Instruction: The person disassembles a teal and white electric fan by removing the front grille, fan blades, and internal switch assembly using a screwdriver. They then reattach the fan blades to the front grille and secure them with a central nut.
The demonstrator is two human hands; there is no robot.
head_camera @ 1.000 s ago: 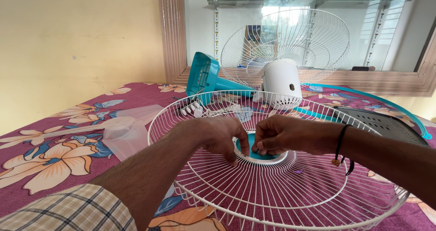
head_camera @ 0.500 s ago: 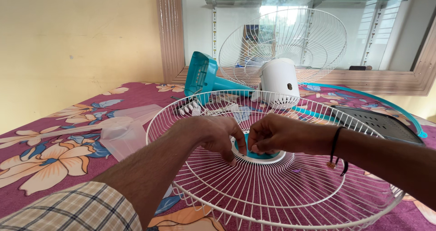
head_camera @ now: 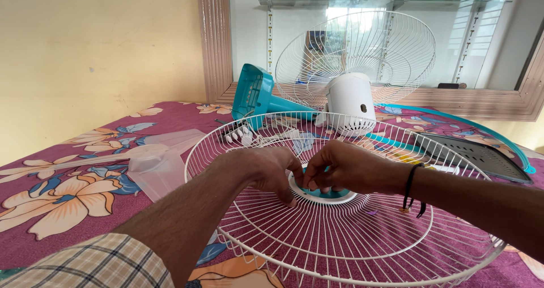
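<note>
A white wire fan guard (head_camera: pixel 340 248) lies dished upward on a flowered cloth. At its middle sits a teal round cap (head_camera: pixel 331 193) inside a white ring. My left hand (head_camera: pixel 272 169) has its fingers curled down onto the left edge of that ring. My right hand (head_camera: pixel 345 166), with a black cord at the wrist, pinches the cap from the right, and its fingertips meet those of the left hand. The fingers hide most of the cap.
Behind the guard stands a white fan motor (head_camera: pixel 352 102) with the rear wire guard (head_camera: pixel 362 50) and a teal stand (head_camera: pixel 260 98). A clear fan blade (head_camera: pixel 153 163) lies to the left. A dark grille panel (head_camera: pixel 481 155) lies at the right, and small loose parts (head_camera: pixel 241 135) lie behind the guard.
My right hand has slid a little left over the cap, closer against my left fingers. The left hand and the guard stay as they were.
</note>
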